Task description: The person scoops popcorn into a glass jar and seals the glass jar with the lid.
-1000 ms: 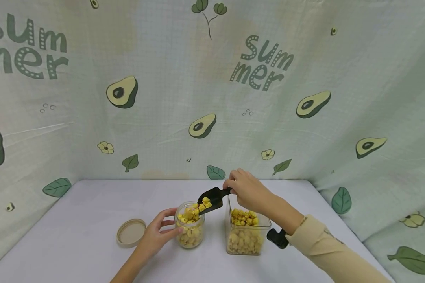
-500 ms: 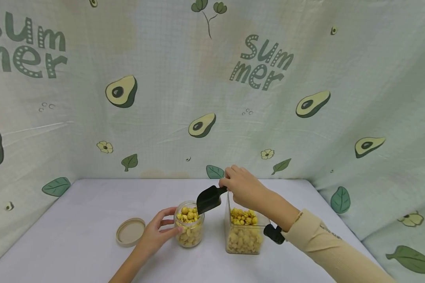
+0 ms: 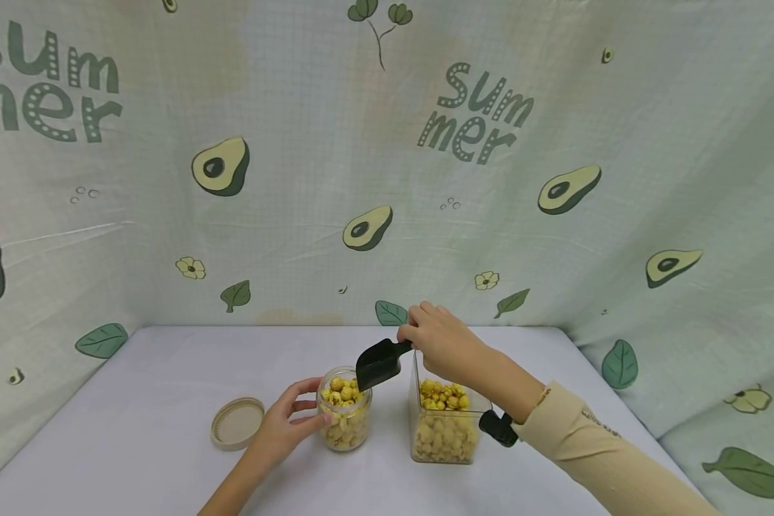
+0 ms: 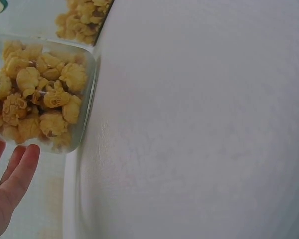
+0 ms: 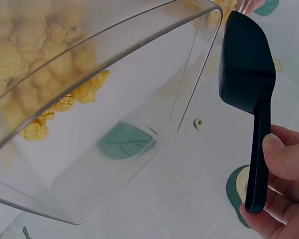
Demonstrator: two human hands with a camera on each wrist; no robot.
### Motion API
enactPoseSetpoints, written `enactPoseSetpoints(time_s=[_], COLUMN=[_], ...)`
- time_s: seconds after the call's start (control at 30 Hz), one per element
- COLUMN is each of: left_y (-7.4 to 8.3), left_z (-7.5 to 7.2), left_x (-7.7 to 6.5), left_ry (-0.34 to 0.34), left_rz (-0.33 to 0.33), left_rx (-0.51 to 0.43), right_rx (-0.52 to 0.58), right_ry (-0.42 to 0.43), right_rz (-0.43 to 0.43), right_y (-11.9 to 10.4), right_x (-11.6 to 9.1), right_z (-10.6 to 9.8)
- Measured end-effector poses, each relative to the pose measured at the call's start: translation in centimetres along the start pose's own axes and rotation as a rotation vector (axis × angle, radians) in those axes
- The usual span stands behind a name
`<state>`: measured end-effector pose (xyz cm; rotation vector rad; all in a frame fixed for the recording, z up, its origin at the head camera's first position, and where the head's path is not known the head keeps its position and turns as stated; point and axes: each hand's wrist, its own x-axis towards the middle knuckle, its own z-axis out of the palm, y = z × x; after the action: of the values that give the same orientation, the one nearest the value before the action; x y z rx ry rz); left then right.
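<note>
A clear round jar (image 3: 345, 424) filled with yellow popcorn (image 3: 342, 392) stands on the table, its mouth uncovered. My left hand (image 3: 288, 424) holds its left side, thumb at the front and fingers behind; the left wrist view shows fingertips (image 4: 31, 154) right at the jar's wall (image 4: 87, 107). My right hand (image 3: 443, 344) grips a black scoop (image 3: 379, 365) by the handle, between thumb and fingers (image 5: 284, 159) in the right wrist view. The scoop blade tilts down over the jar's right rim, its underside showing; its inside is hidden.
Right of the jar, a clear rectangular container (image 3: 443, 437) holds more popcorn, below my right forearm. A round beige lid (image 3: 237, 424) lies on the white table (image 3: 168, 401) left of my left hand. A printed cloth (image 3: 297, 179) hangs behind the table.
The scoop has turned over above the jar, and the popcorn seen in it earlier has gone from sight. My right hand shifted slightly left; my left hand stayed on the jar.
</note>
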<state>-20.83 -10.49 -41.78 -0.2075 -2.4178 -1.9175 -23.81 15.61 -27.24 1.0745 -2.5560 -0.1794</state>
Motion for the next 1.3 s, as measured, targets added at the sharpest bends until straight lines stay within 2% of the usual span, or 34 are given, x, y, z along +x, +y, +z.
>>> enactPoseSetpoints(time_s=[0.5, 0.7, 0.83, 1.0, 1.13, 1.3], left_y=[0.2, 0.5, 0.8, 1.9, 3.0, 4.1], left_z=[0.0, 0.0, 0.1, 0.5, 1.3, 2.5], left_x=[-0.1, -0.1, -0.3, -0.7, -1.0, -1.2], left_ry=[-0.006, -0.005, 0.004, 0.061, 0.112, 0.124], left_rz=[-0.015, 0.017, 0.088, 0.210, 0.326, 0.445], left_rx=[0.035, 0.044, 0.085, 0.177, 0.219, 0.222], right_rx=[0.153, 0.197, 0.220, 0.234, 0.242, 0.251], right_ry=[0.103, 0.166, 0.203, 0.215, 0.211, 0.241], right_rz=[0.069, 0.070, 0.071, 0.085, 0.107, 0.114], right_y=[1.4, 2.1, 2.6, 3.1, 3.5, 4.0], right_x=[-1.7, -2.6, -3.2, -3.9, -4.5, -5.3], right_z=[0.2, -0.1, -0.2, -0.3, -0.4, -0.2])
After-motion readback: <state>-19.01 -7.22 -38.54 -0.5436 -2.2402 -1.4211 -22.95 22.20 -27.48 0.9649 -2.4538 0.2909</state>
